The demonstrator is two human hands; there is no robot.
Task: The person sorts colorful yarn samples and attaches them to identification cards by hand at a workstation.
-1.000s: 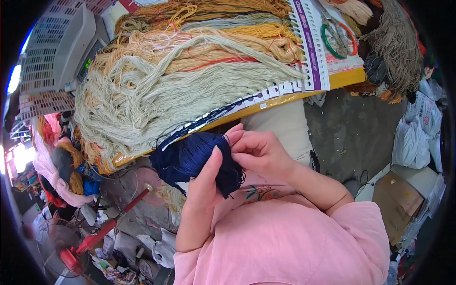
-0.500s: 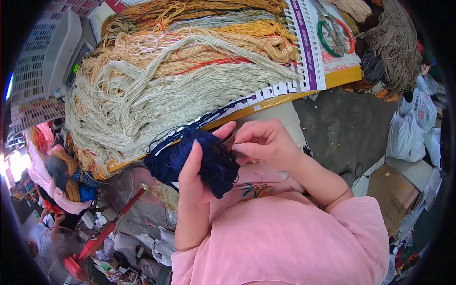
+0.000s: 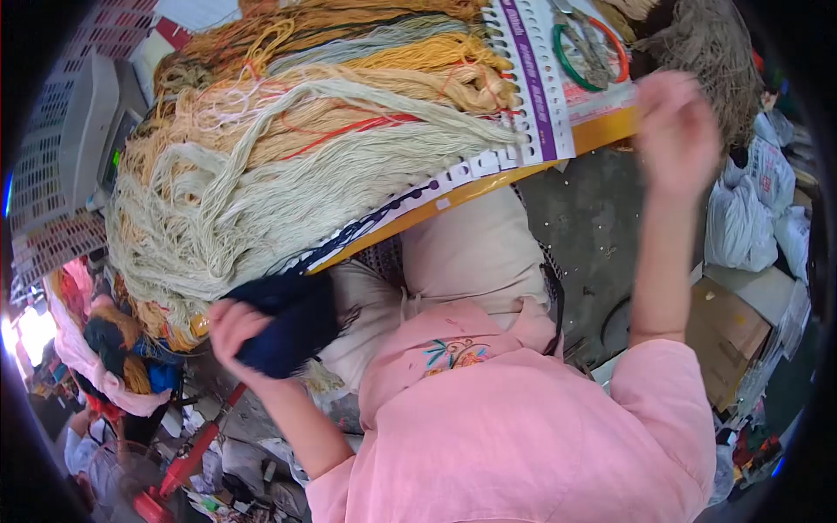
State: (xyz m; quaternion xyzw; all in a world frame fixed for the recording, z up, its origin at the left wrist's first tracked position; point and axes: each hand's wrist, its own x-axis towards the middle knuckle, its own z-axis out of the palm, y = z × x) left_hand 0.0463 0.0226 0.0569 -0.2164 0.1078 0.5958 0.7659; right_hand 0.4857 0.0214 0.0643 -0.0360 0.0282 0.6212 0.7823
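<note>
My left hand (image 3: 228, 329) is low on the left, closed around a dark navy skein of yarn (image 3: 292, 327) just under the yellow table edge (image 3: 475, 189). My right hand (image 3: 677, 131) is raised far to the right, blurred by motion, level with the table's right end; I cannot make out anything in its fingers. Long cream and tan yarn bundles (image 3: 288, 166) hang from a punched white card (image 3: 523, 96) on the table. Scissors with green and orange handles (image 3: 586, 50) lie on the card's right part.
A grey-brown yarn heap (image 3: 715, 61) sits at the top right. A grey machine with a colour chart (image 3: 74, 139) stands at left. Below are white bags (image 3: 754, 231), a cardboard box (image 3: 732, 327) and a red fan stand (image 3: 179, 471).
My hands have parted: the left has carried the navy skein down and to the left, and the right has swung up and far to the right. The view has shifted too.
</note>
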